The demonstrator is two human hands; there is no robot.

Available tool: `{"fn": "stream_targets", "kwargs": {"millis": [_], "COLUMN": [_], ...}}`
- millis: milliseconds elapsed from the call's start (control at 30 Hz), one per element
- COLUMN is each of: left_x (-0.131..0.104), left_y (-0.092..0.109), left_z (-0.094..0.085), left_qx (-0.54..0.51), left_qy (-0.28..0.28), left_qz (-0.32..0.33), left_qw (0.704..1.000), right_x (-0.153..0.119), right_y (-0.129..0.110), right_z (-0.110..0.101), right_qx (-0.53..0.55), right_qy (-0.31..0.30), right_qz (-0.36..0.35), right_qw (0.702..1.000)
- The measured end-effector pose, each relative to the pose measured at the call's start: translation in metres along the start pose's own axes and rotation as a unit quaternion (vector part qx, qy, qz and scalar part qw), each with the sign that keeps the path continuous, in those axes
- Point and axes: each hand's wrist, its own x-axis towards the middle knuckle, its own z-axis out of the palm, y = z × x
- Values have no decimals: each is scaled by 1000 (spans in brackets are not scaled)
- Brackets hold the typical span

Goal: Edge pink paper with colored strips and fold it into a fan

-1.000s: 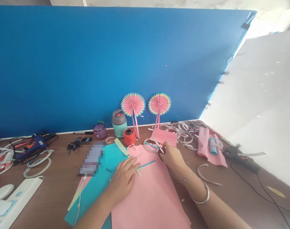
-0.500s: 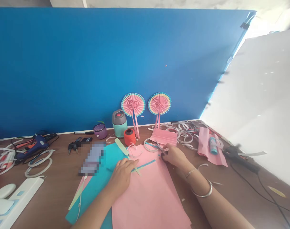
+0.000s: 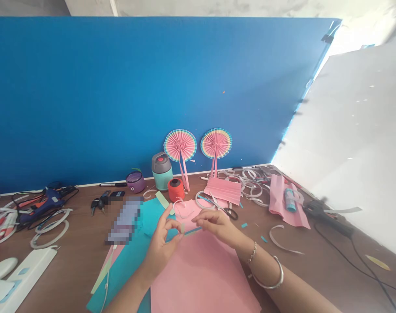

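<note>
My left hand (image 3: 167, 241) pinches a small pale green paper strip (image 3: 182, 228) between thumb and finger above the pink paper sheet (image 3: 201, 269). Facing it, my right hand (image 3: 217, 224) hovers over the same sheet with its fingers bent together; whether anything is between them is too small to tell. A thin blue strip (image 3: 193, 231) lies on the pink sheet between the hands. Scissors (image 3: 230, 212) rest just behind my right hand, beside a pleated pink paper (image 3: 223, 190). Teal paper (image 3: 126, 265) lies partly under the pink sheet.
Two round pleated fans (image 3: 180, 145) stand against the blue panel (image 3: 119, 87). Near them are a red spool (image 3: 176, 190), a teal flask (image 3: 162, 171) and a purple cup (image 3: 135, 181). Glue guns (image 3: 328, 221), cables and a power strip (image 3: 24, 282) lie at the sides.
My right hand has let go of the scissors and moved left and nearer. My left hand has risen from the sheet with the pale green strip. Small blue scraps now show at the right.
</note>
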Motion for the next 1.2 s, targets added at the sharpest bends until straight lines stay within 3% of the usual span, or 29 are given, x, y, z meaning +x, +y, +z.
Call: {"fn": "stream_targets", "kwargs": {"millis": [200, 500, 600, 700, 800, 867, 1000, 1200], "left_x": [-4, -5, -4, -6, -9, -12, -17, -20], "left_y": [11, 7, 0, -8, -11, -9, -3, 2], "left_z": [0, 3, 4, 8, 12, 13, 14, 14], "left_qx": [-158, -165, -86, 74, 219, 291, 374, 405], "left_qy": [-124, -147, -101, -64, -148, -201, -224, -217], "left_qz": [-63, -88, -51, 11, 92, 132, 160, 176], "left_qw": [978, 971, 990, 995, 960, 926, 886, 870], "right_x": [-7, -7, -5, -2, -1, -1, 0, 2], "right_y": [-11, -10, -10, -11, -13, -14, -4, 31], "right_z": [22, 27, 17, -4, -26, -34, -30, -14], "right_qx": [139, 192, 211, 224, 169, 106, -16, -109], "right_qy": [-116, -142, -99, -41, -6, -18, -44, -40], "right_qz": [-9, 6, 0, 29, 84, 112, 140, 149], "right_qw": [984, 971, 972, 973, 982, 988, 989, 982]}}
